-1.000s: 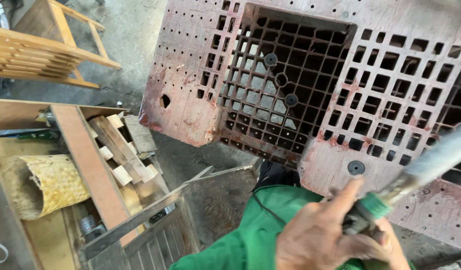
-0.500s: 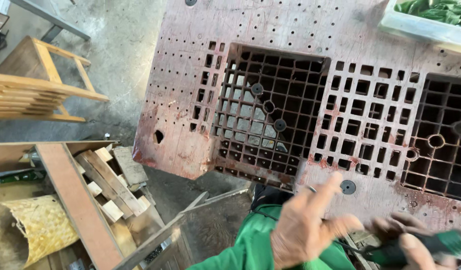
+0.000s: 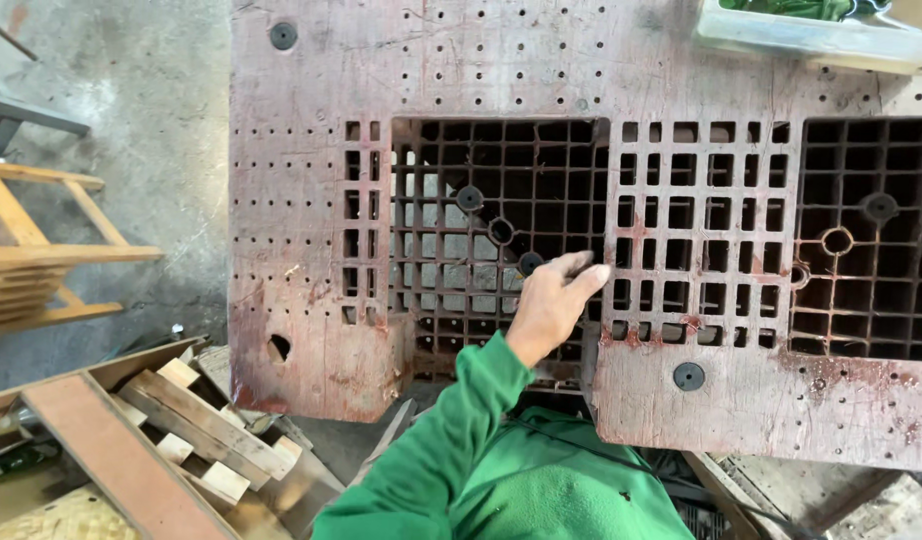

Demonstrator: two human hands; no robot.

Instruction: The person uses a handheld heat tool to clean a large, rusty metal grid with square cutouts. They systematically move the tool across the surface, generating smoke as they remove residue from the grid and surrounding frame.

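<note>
Concrete floor beneath a perforated reddish pallet (image 3: 311, 180): left hand (image 3: 553, 300), fingers loosely curled, empty, rests at its central grid opening (image 3: 496, 235), where fingertips could likely snag.

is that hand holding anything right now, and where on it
The left hand holds nothing loose; its fingers rest on the edge of a square opening in the reddish perforated pallet. The right hand is out of view.

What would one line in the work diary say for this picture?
left hand: resting on edge of grid opening | reddish perforated pallet: serves as worktop | right hand: not in view | wood scraps: lower left
</note>
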